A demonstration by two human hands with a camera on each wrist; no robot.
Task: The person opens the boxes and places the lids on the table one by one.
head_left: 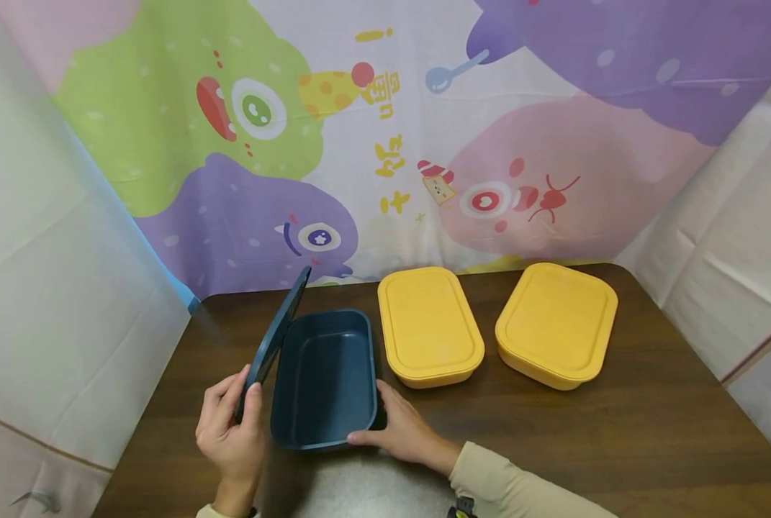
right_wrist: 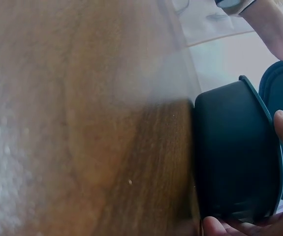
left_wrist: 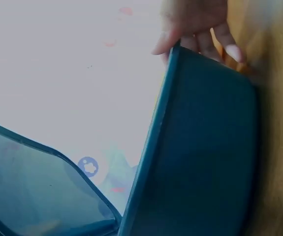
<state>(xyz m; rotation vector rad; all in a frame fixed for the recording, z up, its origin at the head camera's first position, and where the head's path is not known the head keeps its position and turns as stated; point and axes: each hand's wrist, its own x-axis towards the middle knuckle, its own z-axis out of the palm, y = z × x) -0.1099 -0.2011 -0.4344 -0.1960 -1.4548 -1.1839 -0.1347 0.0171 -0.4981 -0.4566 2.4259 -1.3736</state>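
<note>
Left grip (head_left: 232,424) lifts one lid (head_left: 275,334) (two yellow boxes (head_left: 429,325) beyond).

Two bare hands, cream sleeves

The right hand (head_left: 401,432) comes out of a long cream sleeve (head_left: 521,489) that is softly creased and ends at the wrist, with a small dark strap or device (head_left: 463,508) at its lower edge. The left hand (head_left: 230,432) shows only a sliver of pale cuff (head_left: 212,511) and a dark band.
</note>
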